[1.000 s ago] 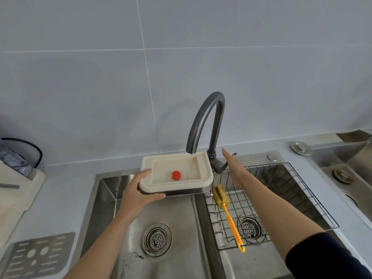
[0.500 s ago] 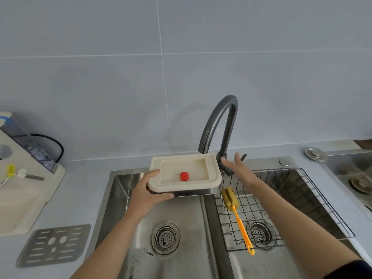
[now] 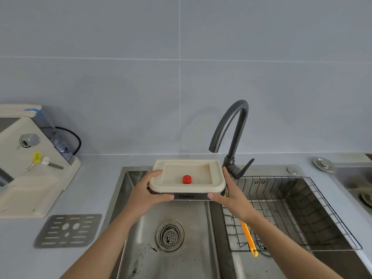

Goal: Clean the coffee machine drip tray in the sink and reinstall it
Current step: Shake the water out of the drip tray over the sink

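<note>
From the head view, the cream drip tray point(image 3: 187, 177) is held level above the back of the left sink basin point(image 3: 181, 258), its long axis running left to right, a small red float point(image 3: 187, 179) standing in its shallow well. The left hand point(image 3: 148, 195) clasps the tray's left end, fingers curled over the rim and thumb along the front edge; the right hand point(image 3: 234, 196) clasps the right end the same way, so the tray sits squarely between the two grips. The faucet point(image 3: 231, 135) arches just behind and to the right, its spout mouth hanging beyond the tray's right rear corner, not over the well; no water shows. The coffee machine point(image 3: 30, 158) stands well off to the left on the counter, with the metal grate point(image 3: 67, 230) lying flat before it. I judge the next carry goes leftward, long side leading, so the left hand is the nearer one to that slot. The orange brush point(image 3: 248, 236) lies in the wire rack point(image 3: 291, 214) under the right wrist.
</note>
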The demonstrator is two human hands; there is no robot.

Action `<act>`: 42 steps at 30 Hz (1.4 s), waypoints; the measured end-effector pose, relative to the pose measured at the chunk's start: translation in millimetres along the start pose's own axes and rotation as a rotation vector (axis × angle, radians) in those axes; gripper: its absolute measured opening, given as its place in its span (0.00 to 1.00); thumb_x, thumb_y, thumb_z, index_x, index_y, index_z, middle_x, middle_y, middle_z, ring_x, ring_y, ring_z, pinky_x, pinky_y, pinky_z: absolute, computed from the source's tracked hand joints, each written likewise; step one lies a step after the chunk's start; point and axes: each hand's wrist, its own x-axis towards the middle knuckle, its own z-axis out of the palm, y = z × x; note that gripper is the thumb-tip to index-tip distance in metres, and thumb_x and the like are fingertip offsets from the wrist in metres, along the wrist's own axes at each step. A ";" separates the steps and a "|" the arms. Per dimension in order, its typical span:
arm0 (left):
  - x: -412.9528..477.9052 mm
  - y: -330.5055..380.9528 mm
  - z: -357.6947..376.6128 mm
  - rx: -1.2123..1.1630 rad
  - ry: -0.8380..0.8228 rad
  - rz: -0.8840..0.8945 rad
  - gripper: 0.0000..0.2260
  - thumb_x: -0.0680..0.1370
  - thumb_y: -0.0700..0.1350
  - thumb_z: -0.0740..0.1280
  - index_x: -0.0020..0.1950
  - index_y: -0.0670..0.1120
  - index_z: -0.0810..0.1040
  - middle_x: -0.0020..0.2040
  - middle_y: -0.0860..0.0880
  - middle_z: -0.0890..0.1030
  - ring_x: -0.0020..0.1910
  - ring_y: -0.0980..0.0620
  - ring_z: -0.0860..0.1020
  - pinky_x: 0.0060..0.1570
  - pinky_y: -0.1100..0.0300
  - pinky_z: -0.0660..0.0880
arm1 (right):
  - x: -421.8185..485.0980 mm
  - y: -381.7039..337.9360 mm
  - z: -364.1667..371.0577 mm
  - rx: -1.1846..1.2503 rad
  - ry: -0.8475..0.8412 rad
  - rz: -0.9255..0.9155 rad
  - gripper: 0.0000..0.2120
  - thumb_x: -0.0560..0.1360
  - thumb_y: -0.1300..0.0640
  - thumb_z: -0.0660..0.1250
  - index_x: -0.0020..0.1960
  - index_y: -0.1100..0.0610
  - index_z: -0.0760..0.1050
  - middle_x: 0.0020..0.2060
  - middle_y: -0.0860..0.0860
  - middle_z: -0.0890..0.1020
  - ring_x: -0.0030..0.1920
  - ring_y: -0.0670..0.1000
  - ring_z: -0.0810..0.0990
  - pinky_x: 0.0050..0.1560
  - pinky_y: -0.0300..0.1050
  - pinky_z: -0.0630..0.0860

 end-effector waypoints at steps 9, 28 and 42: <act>-15.7 -2.0 -11.5 0.086 -0.015 -0.056 0.32 0.64 0.51 0.76 0.63 0.61 0.65 0.57 0.54 0.70 0.56 0.52 0.72 0.57 0.57 0.71 | -7.4 4.3 16.5 0.077 -0.026 0.077 0.26 0.69 0.53 0.69 0.62 0.41 0.63 0.54 0.40 0.76 0.49 0.28 0.75 0.47 0.23 0.71; -20.2 18.2 -10.9 0.223 0.197 -0.195 0.36 0.69 0.67 0.62 0.69 0.46 0.64 0.65 0.46 0.74 0.63 0.45 0.72 0.60 0.51 0.69 | 10.7 -12.2 29.1 -0.031 0.019 0.506 0.27 0.74 0.37 0.58 0.60 0.58 0.72 0.49 0.51 0.77 0.56 0.52 0.75 0.65 0.49 0.70; -2.9 -9.4 3.7 0.676 -0.057 -0.487 0.37 0.72 0.71 0.46 0.65 0.44 0.72 0.67 0.44 0.73 0.59 0.42 0.77 0.58 0.50 0.76 | 27.3 1.8 40.7 -0.148 -0.189 0.888 0.45 0.69 0.27 0.53 0.71 0.60 0.60 0.57 0.66 0.78 0.50 0.61 0.82 0.45 0.48 0.79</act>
